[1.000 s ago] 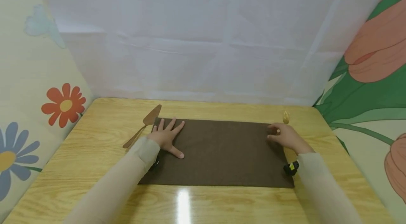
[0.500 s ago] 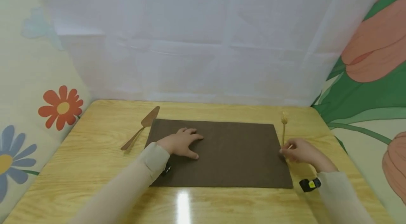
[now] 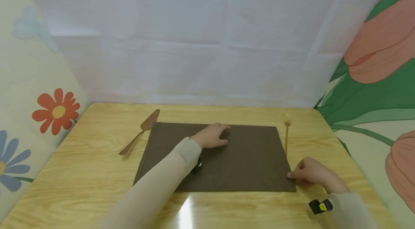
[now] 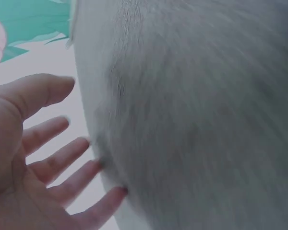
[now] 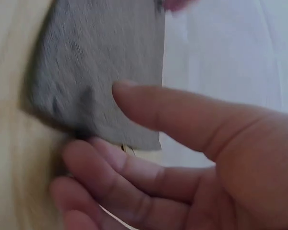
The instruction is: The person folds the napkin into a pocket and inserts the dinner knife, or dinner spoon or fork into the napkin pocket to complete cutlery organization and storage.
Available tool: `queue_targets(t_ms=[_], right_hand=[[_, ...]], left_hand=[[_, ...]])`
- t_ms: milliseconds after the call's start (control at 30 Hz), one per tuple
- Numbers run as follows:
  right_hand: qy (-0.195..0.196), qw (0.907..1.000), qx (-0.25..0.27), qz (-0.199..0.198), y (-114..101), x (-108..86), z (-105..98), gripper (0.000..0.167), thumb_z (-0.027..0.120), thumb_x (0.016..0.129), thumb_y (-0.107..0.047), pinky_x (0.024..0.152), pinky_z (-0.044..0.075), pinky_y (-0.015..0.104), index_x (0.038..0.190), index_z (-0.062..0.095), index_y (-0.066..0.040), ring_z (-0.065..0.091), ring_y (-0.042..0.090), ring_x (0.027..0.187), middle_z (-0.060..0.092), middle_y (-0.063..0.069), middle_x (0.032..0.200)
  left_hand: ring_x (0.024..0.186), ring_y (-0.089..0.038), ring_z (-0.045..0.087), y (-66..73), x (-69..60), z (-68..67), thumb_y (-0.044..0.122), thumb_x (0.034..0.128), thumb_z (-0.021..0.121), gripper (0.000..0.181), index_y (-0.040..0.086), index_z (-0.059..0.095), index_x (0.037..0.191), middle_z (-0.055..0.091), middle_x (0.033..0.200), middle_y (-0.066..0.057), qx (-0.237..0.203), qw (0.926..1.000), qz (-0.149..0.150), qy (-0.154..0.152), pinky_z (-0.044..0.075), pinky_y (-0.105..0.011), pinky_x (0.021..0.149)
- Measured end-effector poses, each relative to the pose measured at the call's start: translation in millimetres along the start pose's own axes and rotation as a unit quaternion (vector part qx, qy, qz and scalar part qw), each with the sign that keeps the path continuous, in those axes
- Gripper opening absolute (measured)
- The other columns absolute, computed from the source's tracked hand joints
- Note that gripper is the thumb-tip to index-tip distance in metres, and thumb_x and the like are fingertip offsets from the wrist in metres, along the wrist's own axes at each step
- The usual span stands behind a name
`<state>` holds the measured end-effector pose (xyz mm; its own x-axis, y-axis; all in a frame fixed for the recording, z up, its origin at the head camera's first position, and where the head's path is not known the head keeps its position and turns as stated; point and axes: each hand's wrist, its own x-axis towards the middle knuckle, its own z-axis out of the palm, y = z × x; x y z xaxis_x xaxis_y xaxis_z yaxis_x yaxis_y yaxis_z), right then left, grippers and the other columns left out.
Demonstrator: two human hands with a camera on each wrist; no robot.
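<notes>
A dark brown rectangular cloth mat [image 3: 253, 160] lies flat on the wooden table. In the head view my left hand [image 3: 210, 137] is over its middle, palm down with fingers loosely bent; whether it touches the cloth I cannot tell. The left wrist view shows that hand's fingers spread and holding nothing. My right hand [image 3: 312, 172] is at the mat's right edge, near the front right corner. In the right wrist view its thumb [image 5: 139, 103] is over the cloth and its bent fingers [image 5: 91, 165] are by the edge, with a gap between them.
A copper-coloured cake server [image 3: 139, 132] lies slanted left of the mat. Just past the right edge lies a gold fork [image 3: 286, 131], tines away from me. The wooden table [image 3: 81, 171] meets a white sheet [image 3: 207, 59] behind and flower-painted panels at both sides.
My left hand has moved right from the mat's left edge to its middle. My right hand has come down the right edge from the far corner to near the front, uncovering the fork.
</notes>
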<state>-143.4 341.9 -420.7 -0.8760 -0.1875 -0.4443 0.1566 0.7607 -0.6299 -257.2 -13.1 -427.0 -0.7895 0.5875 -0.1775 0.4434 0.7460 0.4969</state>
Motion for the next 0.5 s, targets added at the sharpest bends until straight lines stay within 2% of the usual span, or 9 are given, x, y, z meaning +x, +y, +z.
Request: queue_targets(t_ms=[200, 333, 500], right_hand=[[0.030, 0.9993, -0.014, 0.017, -0.9, -0.5, 15.6, 0.040, 0.079, 0.088, -0.019, 0.047, 0.035, 0.023, 0.058, 0.054, -0.011, 0.040, 0.009, 0.048, 0.046, -0.004, 0.053], [0.061, 0.9973, -0.037, 0.020, -2.1, -0.9, 22.7, 0.039, 0.081, 0.086, -0.018, 0.047, 0.036, 0.023, 0.060, 0.052, -0.012, 0.042, 0.009, 0.048, 0.047, -0.003, 0.055], [0.094, 0.9936, -0.058, 0.023, -6.7, -1.6, 29.2, 0.036, 0.083, 0.083, -0.016, 0.049, 0.041, 0.026, 0.064, 0.053, -0.008, 0.047, 0.012, 0.051, 0.051, 0.000, 0.060]], left_hand=[[0.144, -0.034, 0.038, 16.3, 30.5, 13.9, 0.025, 0.1040, 0.059, 0.059, 0.012, 0.037, 0.157, 0.040, 0.158, -0.013, 0.028, 0.9990, -0.029, 0.019, 0.035, -0.059, 0.113], [0.146, -0.034, 0.036, 25.1, 42.3, 15.7, 0.024, 0.1046, 0.057, 0.059, 0.015, 0.035, 0.158, 0.038, 0.160, -0.011, 0.044, 0.9974, -0.054, 0.019, 0.030, -0.066, 0.113], [0.148, -0.033, 0.032, 36.0, 53.6, 18.2, 0.023, 0.1046, 0.057, 0.059, 0.018, 0.034, 0.159, 0.037, 0.161, -0.009, 0.052, 0.9964, -0.066, 0.012, 0.022, -0.072, 0.113]])
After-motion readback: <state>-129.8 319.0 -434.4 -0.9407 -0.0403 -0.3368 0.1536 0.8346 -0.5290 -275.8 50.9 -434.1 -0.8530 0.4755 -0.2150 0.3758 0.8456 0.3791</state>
